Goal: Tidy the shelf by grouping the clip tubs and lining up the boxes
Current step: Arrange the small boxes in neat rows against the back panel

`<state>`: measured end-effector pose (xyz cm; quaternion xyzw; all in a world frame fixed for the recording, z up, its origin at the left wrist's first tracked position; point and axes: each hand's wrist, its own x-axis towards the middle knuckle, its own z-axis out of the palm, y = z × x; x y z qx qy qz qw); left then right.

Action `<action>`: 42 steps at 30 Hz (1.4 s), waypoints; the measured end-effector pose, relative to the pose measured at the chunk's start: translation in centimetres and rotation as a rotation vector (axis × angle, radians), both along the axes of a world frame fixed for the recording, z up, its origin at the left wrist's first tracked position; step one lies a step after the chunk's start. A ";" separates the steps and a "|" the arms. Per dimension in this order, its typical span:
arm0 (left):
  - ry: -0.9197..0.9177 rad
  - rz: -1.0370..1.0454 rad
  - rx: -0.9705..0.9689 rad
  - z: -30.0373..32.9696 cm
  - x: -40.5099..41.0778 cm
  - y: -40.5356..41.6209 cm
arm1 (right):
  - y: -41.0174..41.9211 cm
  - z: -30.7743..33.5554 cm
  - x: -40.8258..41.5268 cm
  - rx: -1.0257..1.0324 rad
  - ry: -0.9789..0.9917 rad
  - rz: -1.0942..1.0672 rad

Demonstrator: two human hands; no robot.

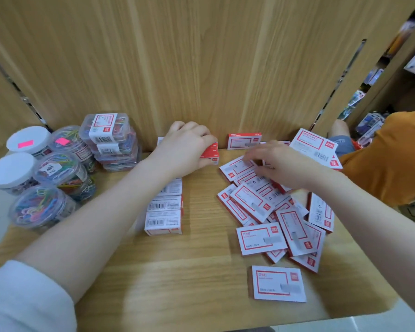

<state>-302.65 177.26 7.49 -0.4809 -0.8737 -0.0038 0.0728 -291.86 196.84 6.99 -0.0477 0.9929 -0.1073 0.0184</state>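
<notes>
1. Boxes, white with red frames, lie scattered flat at about 3 o'clock on the wooden shelf, their long axes pointing every which way, several overlapping.
2. A neat row of boxes runs from the centre toward 12 o'clock, each one's long axis lying 9-to-3.
3. The clip tubs, round and rectangular, cluster at 9 to 10 o'clock near the wood-grain back panel.
4. A person in an orange shirt sits at 3 o'clock beside stocked shelving.
5. The left hand curls over red-edged boxes at the row's far end, gripping them.
6. The right hand reaches into the loose pile, fingers bent down; its grasp is blurred, so I cannot tell.
</notes>
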 end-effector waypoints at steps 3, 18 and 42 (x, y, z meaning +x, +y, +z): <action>-0.031 -0.094 0.029 0.5 1.0 0.9 | -0.9 -0.8 -1.1 0.085 -0.083 0.100; -0.470 0.075 0.411 0.7 4.0 2.3 | 0.1 -0.2 -1.3 -0.590 0.234 -0.063; -0.320 0.108 0.368 -0.2 3.1 5.7 | 4.1 1.0 4.5 -0.370 0.103 -0.098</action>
